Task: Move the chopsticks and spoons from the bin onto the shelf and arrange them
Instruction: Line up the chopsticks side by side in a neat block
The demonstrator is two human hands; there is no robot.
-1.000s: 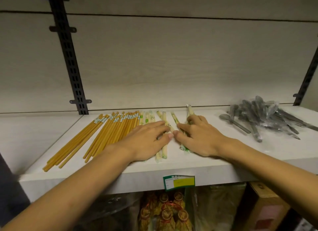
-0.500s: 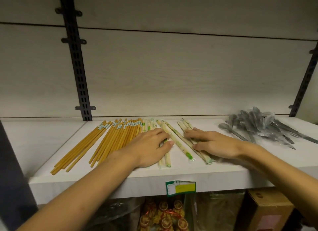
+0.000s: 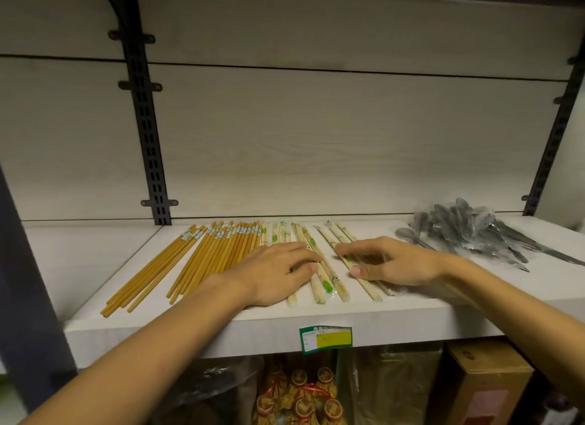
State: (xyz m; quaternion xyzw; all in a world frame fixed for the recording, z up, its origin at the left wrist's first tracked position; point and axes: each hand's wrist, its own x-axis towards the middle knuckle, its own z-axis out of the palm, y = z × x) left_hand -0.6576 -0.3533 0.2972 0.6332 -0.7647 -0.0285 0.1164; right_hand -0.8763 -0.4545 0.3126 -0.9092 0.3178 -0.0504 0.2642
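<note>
On the white shelf (image 3: 95, 260), several bare yellow-brown chopsticks (image 3: 202, 260) lie fanned at the left. Beside them lie several pale wrapped chopsticks (image 3: 323, 285) with green marks. My left hand (image 3: 275, 275) rests flat on the wrapped ones, fingers stretched. My right hand (image 3: 389, 263) lies to its right, fingers pressing down on a few wrapped chopsticks (image 3: 340, 234) that slant away from the rest. A heap of metal spoons in clear plastic (image 3: 468, 231) sits at the shelf's right end. No bin is in view.
Black slotted uprights (image 3: 148, 133) stand against the pale back panel at left and right (image 3: 554, 139). A green and yellow price tag (image 3: 326, 339) hangs on the shelf's front edge. Below are packaged goods (image 3: 304, 396) and a cardboard box (image 3: 487, 383).
My right hand has slid right, spreading a few wrapped chopsticks away from my left hand. The view has tilted up and shifted slightly.
</note>
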